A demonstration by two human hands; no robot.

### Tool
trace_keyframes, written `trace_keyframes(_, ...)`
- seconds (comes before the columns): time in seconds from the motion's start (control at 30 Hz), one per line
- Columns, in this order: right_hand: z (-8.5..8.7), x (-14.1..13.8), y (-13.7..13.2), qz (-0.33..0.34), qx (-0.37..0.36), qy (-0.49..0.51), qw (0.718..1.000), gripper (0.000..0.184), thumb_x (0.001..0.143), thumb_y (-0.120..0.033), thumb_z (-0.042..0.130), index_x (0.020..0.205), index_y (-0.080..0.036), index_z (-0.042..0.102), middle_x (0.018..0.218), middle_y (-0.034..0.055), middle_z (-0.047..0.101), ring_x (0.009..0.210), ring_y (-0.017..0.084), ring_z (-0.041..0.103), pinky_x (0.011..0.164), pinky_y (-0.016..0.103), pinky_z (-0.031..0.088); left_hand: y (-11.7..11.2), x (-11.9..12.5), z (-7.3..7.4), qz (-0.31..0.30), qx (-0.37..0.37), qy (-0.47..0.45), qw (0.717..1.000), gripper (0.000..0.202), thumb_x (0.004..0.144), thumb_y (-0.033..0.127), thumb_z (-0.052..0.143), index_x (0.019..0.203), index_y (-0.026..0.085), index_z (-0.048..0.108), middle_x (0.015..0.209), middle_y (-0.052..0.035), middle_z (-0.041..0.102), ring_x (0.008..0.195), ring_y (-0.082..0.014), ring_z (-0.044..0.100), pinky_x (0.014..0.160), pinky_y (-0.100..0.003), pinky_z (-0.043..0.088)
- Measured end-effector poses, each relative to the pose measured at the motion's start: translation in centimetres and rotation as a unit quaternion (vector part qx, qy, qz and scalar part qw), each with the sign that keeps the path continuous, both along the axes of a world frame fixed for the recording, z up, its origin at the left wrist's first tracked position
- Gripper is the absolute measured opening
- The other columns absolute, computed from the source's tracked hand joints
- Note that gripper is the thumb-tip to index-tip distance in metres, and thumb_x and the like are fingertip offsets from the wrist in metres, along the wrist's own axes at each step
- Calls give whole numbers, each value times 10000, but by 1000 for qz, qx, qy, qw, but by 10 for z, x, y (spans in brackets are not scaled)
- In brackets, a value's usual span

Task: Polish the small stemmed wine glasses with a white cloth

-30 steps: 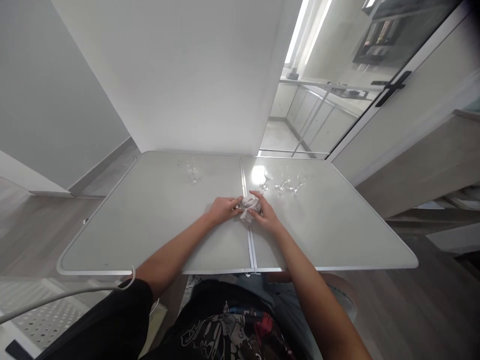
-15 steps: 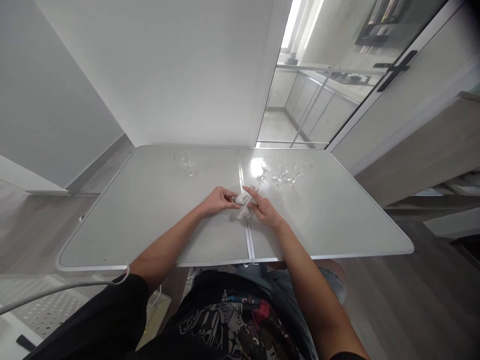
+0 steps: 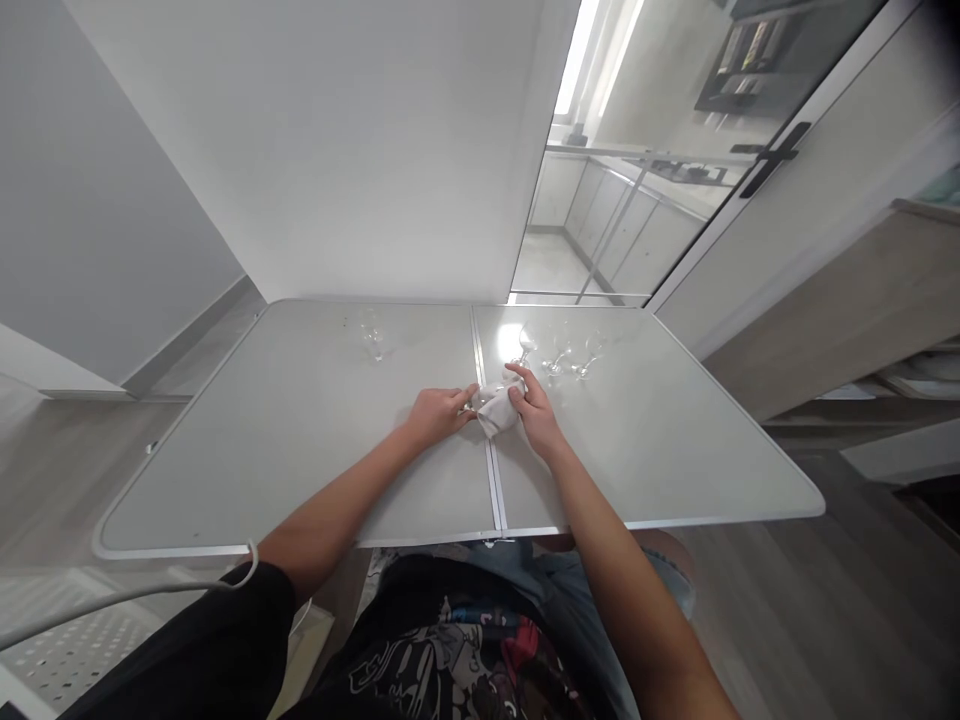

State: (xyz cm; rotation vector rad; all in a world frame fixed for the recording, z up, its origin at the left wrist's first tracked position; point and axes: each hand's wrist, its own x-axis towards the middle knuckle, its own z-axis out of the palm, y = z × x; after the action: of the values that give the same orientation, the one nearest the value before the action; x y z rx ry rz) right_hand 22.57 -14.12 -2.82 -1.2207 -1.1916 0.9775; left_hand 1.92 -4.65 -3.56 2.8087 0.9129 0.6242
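Note:
Over the middle of the table, my left hand (image 3: 439, 415) is closed on the stem end of a clear wine glass (image 3: 486, 394), which lies tilted sideways. My right hand (image 3: 537, 416) grips a white cloth (image 3: 496, 414) that is wrapped around the glass's bowl. Most of that bowl is hidden by cloth and fingers. Just beyond my right hand stands another stemmed glass (image 3: 523, 345), with two more glasses (image 3: 555, 365) (image 3: 585, 366) to its right. One clear glass (image 3: 373, 340) stands apart on the left half.
The pale folding table (image 3: 262, 440) has a metal seam (image 3: 494, 485) down its middle and a metal rim. A white wall (image 3: 360, 150) rises behind it. At the right is a glass door with a black handle (image 3: 776, 160). A grey cable (image 3: 127, 592) crosses the lower left.
My right hand has shifted slightly right and turned, and the cloth is now spread more around the bowl. My left hand has drawn slightly lower. The view has tilted a little.

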Motion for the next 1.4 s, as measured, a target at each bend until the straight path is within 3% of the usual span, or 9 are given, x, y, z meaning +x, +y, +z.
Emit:
trace_keyframes(0.3,-4,0,0,-56,44,-45,996,537,959,-531,539,1424,-269,479,1039,50,615,910,219,572,861,345,486,3,-1,11,34,-219,-144,965,471,817,471,739,1183,175,750,721,-14,710,653,-145,614,656,-247,424)
trace_keyframes(0.47,7,1,-11,93,73,-139,983,550,974,-494,528,1473,-268,481,1178,69,631,1040,257,573,1011,411,437,8,-13,30,-111,-458,-46,881,542,850,615,635,935,102,790,581,-12,589,465,-102,451,492,-246,362)
trace_keyframes(0.7,2,-3,0,16,-6,46,999,693,950,-542,547,1551,-264,345,1077,54,625,914,217,597,856,341,508,-8,0,9,-8,-76,-38,996,435,882,375,650,1279,202,688,818,-82,738,701,-170,638,633,-242,428)
trace_keyframes(0.8,2,-3,-2,20,-13,19,1000,692,947,-560,549,1550,-275,364,1198,62,611,1028,229,587,937,350,487,-16,2,9,-9,-88,-34,996,420,866,335,658,1265,209,698,799,-65,731,684,-164,630,627,-239,421)
trace_keyframes(0.9,10,-2,-10,45,13,-24,999,687,956,-530,561,1563,-280,359,1280,67,589,1103,236,559,1023,371,441,-15,-3,19,-53,-292,-80,952,360,852,403,658,1120,183,756,676,-1,644,570,-119,538,566,-227,388)
trace_keyframes(1.0,17,-4,-16,88,20,-18,996,740,953,-504,579,1595,-276,288,1127,62,628,964,225,583,937,372,483,-7,-9,27,-83,-517,-75,849,442,843,546,645,885,121,759,630,-9,577,453,-74,392,464,-234,309)
trace_keyframes(1.07,16,-5,-14,100,32,-26,994,768,932,-495,614,1592,-268,291,1053,56,630,904,221,581,883,362,500,-3,-10,28,-78,-568,-79,815,525,849,612,615,781,104,726,630,-32,578,425,-63,349,435,-243,286)
trace_keyframes(1.27,-6,-4,5,8,19,-90,996,617,930,-483,599,1484,-250,462,1138,55,614,971,218,557,933,364,474,-14,1,14,-21,-198,-35,979,305,829,322,645,1088,196,747,733,-36,697,632,-163,607,576,-244,400)
trace_keyframes(1.4,-1,-3,0,48,-25,-16,998,571,929,-489,597,1439,-251,500,970,27,623,856,197,573,791,314,494,-19,2,16,-35,-161,-29,986,362,802,234,622,1144,213,737,776,-28,711,680,-172,617,610,-251,396)
